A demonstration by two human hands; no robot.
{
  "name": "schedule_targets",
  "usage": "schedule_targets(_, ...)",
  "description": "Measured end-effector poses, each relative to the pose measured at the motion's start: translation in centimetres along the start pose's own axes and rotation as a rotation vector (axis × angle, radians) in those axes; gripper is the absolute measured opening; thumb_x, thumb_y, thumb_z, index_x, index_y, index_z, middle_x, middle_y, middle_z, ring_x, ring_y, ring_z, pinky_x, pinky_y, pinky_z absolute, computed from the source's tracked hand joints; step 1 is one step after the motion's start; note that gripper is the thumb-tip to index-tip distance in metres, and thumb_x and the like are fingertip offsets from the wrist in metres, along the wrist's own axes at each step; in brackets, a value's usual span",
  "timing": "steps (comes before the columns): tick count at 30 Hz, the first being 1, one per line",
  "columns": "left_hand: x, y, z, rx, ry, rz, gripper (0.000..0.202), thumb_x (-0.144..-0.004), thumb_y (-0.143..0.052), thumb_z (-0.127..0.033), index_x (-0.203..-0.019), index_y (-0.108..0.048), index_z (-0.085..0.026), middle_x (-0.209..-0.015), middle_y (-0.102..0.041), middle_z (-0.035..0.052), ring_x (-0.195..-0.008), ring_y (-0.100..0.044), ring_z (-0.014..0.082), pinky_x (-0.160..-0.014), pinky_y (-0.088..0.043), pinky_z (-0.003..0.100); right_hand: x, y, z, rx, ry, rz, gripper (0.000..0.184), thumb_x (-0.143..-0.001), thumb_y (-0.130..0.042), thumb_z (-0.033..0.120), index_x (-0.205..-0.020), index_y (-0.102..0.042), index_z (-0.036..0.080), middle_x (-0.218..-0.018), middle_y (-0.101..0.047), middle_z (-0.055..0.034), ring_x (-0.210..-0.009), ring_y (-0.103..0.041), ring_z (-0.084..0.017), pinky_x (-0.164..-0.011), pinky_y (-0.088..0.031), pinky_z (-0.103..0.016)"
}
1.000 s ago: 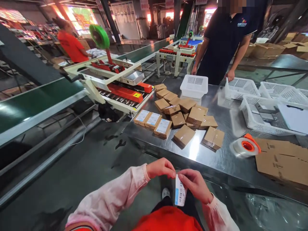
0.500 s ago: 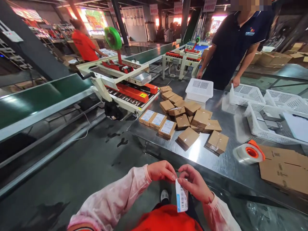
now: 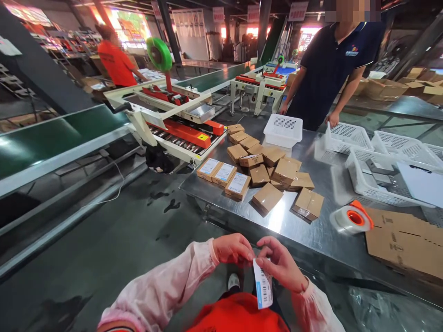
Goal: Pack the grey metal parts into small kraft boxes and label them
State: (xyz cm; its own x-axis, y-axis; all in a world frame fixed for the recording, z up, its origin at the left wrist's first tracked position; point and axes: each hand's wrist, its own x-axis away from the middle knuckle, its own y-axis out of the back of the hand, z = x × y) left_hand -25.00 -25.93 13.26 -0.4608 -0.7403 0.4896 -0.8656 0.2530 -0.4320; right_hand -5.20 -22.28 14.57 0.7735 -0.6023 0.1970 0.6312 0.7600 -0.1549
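Both my hands are held close to my body, below the near edge of the steel table (image 3: 311,230). My left hand (image 3: 232,249) and my right hand (image 3: 282,263) pinch the top of a white barcode label (image 3: 263,289) that hangs down between them. Fingers of both hands are closed on it. Several small brown cardboard boxes (image 3: 266,197) lie on the table ahead; three of them (image 3: 224,174) at the left carry white labels.
A tape dispenser (image 3: 351,217) and flat cardboard (image 3: 404,240) lie to the right. White plastic baskets (image 3: 377,177) stand beyond. A person in a dark shirt (image 3: 325,69) stands across the table. A carton sealing machine (image 3: 173,120) and green conveyor (image 3: 51,143) run at the left.
The label hangs a little lower and tilts more between my fingers. My hands stay together at the same place; the view has shifted slightly.
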Motion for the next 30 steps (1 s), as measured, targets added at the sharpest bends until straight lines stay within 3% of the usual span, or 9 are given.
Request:
schedule_targets(16, -0.2, -0.3, -0.7, 0.006, 0.042, 0.023, 0.024, -0.045, -0.082, -0.031, -0.059, -0.072, -0.015, -0.052, -0.065, -0.0015, -0.051, -0.055, 0.0107, -0.054, -0.038, 0.024, -0.2, 0.6, -0.4, 0.070, 0.050, 0.023, 0.049, -0.080, -0.072, 0.056, -0.107, -0.051, 0.022, -0.069, -0.062, 0.0032, -0.058, -0.058, -0.012, -0.053, -0.043, -0.024)
schedule_targets(18, -0.3, -0.3, -0.7, 0.027, 0.035, 0.045, 0.023, -0.047, -0.081, -0.030, -0.061, -0.072, -0.015, -0.053, -0.065, -0.0016, -0.051, -0.054, 0.0104, -0.055, -0.039, 0.024, -0.2, 0.8, -0.3, 0.204, 0.164, -0.006, 0.043, -0.085, -0.068, 0.054, -0.110, -0.057, 0.022, -0.074, -0.065, 0.0003, -0.063, -0.061, -0.014, -0.057, -0.048, -0.026)
schedule_targets(22, -1.3, -0.3, -0.4, 0.186, 0.071, 0.119, 0.019, -0.048, -0.077, -0.021, -0.061, -0.067, -0.013, -0.055, -0.063, -0.0001, -0.054, -0.056, 0.0124, -0.059, -0.043, 0.028, -0.1, 1.5, 0.5, 0.744, 0.685, -0.165, 0.023, -0.092, -0.062, 0.033, -0.113, -0.071, 0.030, -0.108, -0.070, -0.0081, -0.102, -0.064, -0.022, -0.088, -0.055, -0.038)
schedule_targets(24, -2.4, -0.4, 0.0, 0.276, 0.098, 0.166, 0.017, -0.048, -0.074, -0.019, -0.060, -0.062, -0.013, -0.056, -0.061, -0.0005, -0.055, -0.055, 0.0118, -0.060, -0.044, 0.027, 0.4, 1.9, 0.9, 0.886, 0.871, -0.189, 0.027, -0.092, -0.061, 0.023, -0.116, -0.070, 0.033, -0.111, -0.071, -0.0065, -0.108, -0.063, -0.021, -0.090, -0.056, -0.038)
schedule_targets(26, -3.6, -0.6, 0.3, 0.335, 0.119, 0.202, 0.018, -0.052, -0.071, -0.021, -0.062, -0.059, -0.014, -0.058, -0.059, -0.0013, -0.056, -0.054, 0.0112, -0.060, -0.044, 0.026, 1.1, 2.4, 1.2, 0.899, 0.925, -0.200, 0.024, -0.091, -0.064, 0.020, -0.112, -0.071, 0.030, -0.105, -0.073, -0.0051, -0.102, -0.066, -0.019, -0.085, -0.058, -0.032)
schedule_targets(28, -4.8, -1.0, 0.6, 0.329, 0.113, 0.212, 0.020, -0.056, -0.071, -0.026, -0.066, -0.057, -0.016, -0.057, -0.058, -0.0021, -0.054, -0.054, 0.0121, -0.057, -0.043, 0.026, 1.8, 3.1, 1.2, 0.866, 0.868, -0.255, 0.012, -0.088, -0.068, 0.020, -0.099, -0.071, 0.025, -0.097, -0.074, -0.0043, -0.091, -0.069, -0.016, -0.078, -0.059, -0.025)
schedule_targets(30, -5.9, -1.6, 0.5, 0.230, 0.007, 0.172, 0.024, -0.059, -0.073, -0.028, -0.076, -0.060, -0.017, -0.061, -0.059, -0.0027, -0.051, -0.053, 0.0120, -0.052, -0.039, 0.024, 2.5, 4.0, 1.0, 0.830, 0.763, -0.377, 0.002, -0.086, -0.071, 0.021, -0.087, -0.069, 0.023, -0.088, -0.073, -0.0031, -0.079, -0.070, -0.014, -0.070, -0.059, -0.021)
